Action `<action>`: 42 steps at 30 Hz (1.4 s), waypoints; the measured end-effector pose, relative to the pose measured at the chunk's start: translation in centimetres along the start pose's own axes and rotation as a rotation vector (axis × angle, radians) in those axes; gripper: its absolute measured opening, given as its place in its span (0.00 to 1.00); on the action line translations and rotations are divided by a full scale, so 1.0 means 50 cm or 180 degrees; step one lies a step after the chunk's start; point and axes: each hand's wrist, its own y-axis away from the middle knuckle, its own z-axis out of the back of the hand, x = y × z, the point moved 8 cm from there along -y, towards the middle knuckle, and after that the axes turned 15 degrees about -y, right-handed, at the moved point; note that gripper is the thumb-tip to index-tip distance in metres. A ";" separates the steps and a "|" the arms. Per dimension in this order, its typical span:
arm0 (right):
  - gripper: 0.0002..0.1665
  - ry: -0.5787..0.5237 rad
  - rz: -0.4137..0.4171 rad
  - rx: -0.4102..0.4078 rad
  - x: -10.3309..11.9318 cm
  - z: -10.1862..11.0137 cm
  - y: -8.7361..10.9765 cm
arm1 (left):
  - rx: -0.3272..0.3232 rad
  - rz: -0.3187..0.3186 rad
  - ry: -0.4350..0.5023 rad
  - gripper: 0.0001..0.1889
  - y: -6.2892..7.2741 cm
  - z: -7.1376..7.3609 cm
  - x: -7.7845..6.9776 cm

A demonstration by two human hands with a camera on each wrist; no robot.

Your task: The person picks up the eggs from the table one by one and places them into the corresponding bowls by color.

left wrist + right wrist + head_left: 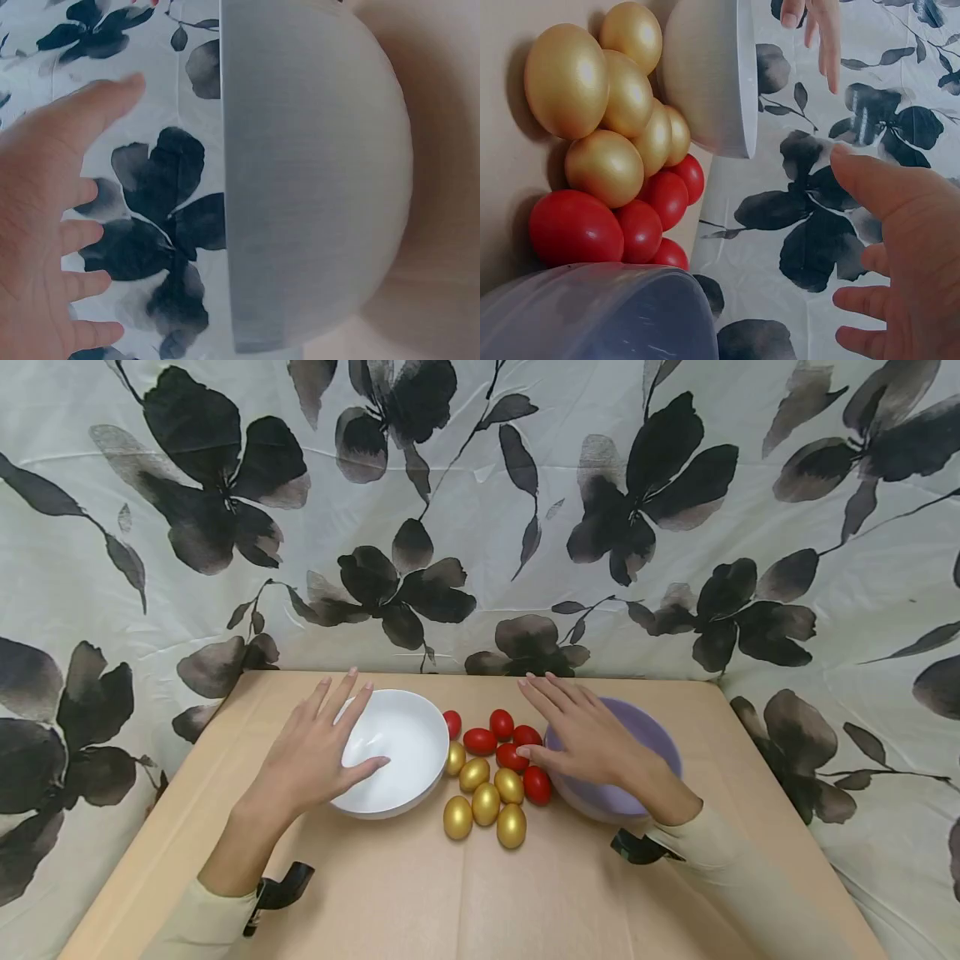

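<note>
My left hand (311,756) hovers over the left side of a white bowl (397,743), fingers straight and thumb spread across its opening. The left wrist view shows the bowl's outer wall (322,180) beside the hand. Over a purple bowl (656,739) is my right hand (585,735), fingers extended and holding nothing. Its thumb overlaps a red egg (512,757) in the head view, while the right wrist view shows the hand raised above the bowls. Between the bowls lie several gold eggs (486,804) in front and several red eggs (480,742) behind.
Everything stands on a light wooden table (360,893). A white cloth with dark flowers (525,527) hangs behind it and along the sides. Each wrist wears a black strap-on mount (285,887).
</note>
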 end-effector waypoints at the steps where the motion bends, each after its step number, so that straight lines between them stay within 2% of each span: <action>1: 0.54 -0.0037 0.0002 0.0018 -0.001 0.001 -0.003 | -0.0002 0.0031 0.0059 0.51 0.001 -0.001 0.006; 8: 0.51 -0.0364 -0.0144 0.0233 -0.013 0.005 -0.028 | 0.0009 0.0481 0.0733 0.43 0.015 -0.017 0.053; 14: 0.49 -0.0580 -0.0223 0.0353 -0.031 0.002 -0.047 | -0.0013 0.0697 0.1194 0.39 0.025 -0.033 0.086; 20: 0.47 -0.0829 -0.0219 0.0536 -0.041 -0.001 -0.069 | 0.0285 0.0919 0.1683 0.37 0.039 -0.061 0.111; 25: 0.46 -0.0989 -0.0185 0.0730 -0.049 -0.007 -0.085 | 0.0586 0.1242 0.1934 0.35 0.057 -0.089 0.131; 31: 0.45 -0.1234 -0.0205 0.0907 -0.062 -0.017 -0.101 | 0.0752 0.1562 0.2297 0.32 0.071 -0.117 0.150; 36: 0.43 -0.1382 -0.0115 0.0974 -0.069 -0.022 -0.115 | 0.0861 0.1691 0.2547 0.30 0.075 -0.131 0.152; 42: 0.41 -0.1501 0.0023 0.1116 -0.074 -0.030 -0.132 | 0.0951 0.1723 0.2718 0.28 0.076 -0.144 0.147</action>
